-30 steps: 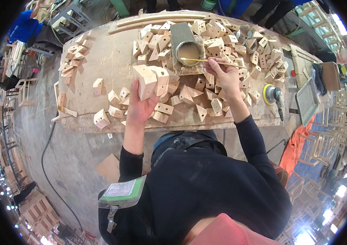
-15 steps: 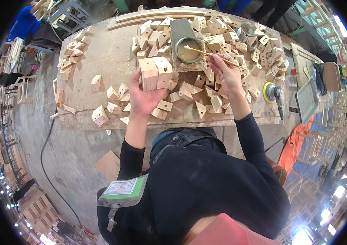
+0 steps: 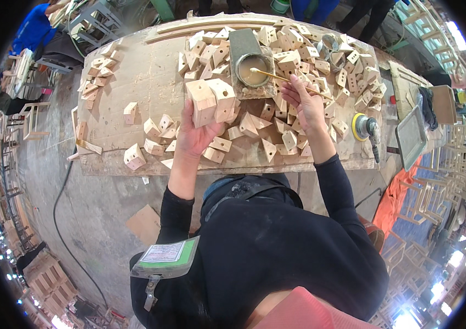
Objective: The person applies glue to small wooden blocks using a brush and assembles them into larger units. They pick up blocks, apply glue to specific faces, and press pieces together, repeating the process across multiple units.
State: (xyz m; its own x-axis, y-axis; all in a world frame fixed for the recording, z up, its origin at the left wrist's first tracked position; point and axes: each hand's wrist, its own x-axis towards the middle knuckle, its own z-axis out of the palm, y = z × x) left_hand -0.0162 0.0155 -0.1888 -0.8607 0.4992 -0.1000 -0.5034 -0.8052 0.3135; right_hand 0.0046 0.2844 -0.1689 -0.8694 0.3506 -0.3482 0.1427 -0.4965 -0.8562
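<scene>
My left hand (image 3: 195, 138) is closed around a pair of pale wooden blocks (image 3: 203, 104) with cut corners and drilled holes, held up above the near part of the table. A gap shows between the tops of the two blocks. In my right hand (image 3: 305, 107) is a thin wooden stick (image 3: 283, 78), pinched between thumb and fingers. Its pale, wet-looking tip is over the tan liquid in a round pot (image 3: 238, 77). The pot stands on a wooden base beside a dark grey slab (image 3: 242, 39).
Loose wooden blocks (image 3: 293, 38) are heaped around the pot, with several more (image 3: 99, 71) at the far left. A yellow-rimmed sander (image 3: 362, 126) lies at the table's right. Long wood strips (image 3: 200, 24) run along the back edge. A grey tray (image 3: 412, 137) stands off to the right.
The stick's tip has moved a little down and right over the liquid. The blocks in my left hand have turned slightly, and their tops now stand further apart.
</scene>
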